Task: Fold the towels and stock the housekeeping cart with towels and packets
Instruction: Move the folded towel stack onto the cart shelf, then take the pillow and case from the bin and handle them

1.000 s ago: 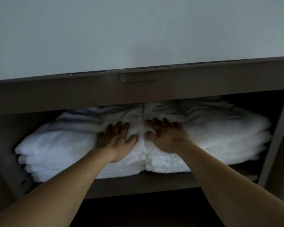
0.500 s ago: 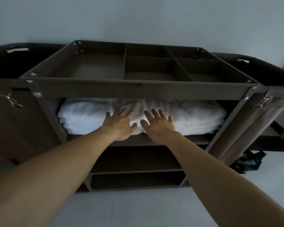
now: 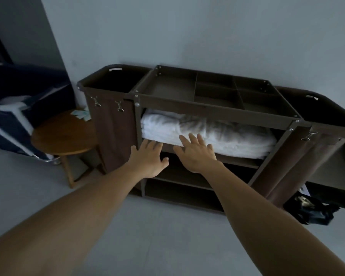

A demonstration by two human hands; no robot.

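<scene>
A brown housekeeping cart [image 3: 213,110] stands against the grey wall. Its upper shelf holds two stacks of folded white towels [image 3: 227,136], side by side. The divided top tray [image 3: 173,90] has nothing in it. My left hand [image 3: 147,157] hovers with spread fingers in front of the shelf edge, clear of the towels. My right hand [image 3: 196,153] is also spread flat, its fingertips over the front of the towel stacks; I cannot tell if they touch. Neither hand holds anything. Small pale packets [image 3: 81,114] lie on a round wooden table.
The round wooden table [image 3: 62,136] stands left of the cart, beside a dark blue fabric frame [image 3: 12,116]. Brown bags hang at both cart ends. A black bag [image 3: 311,211] lies on the floor at the lower right. Two lower cart shelves are dark.
Both hands have drawn back from pressing on the towel stacks. My view has pulled back and up, so the whole cart and the table at the left now show.
</scene>
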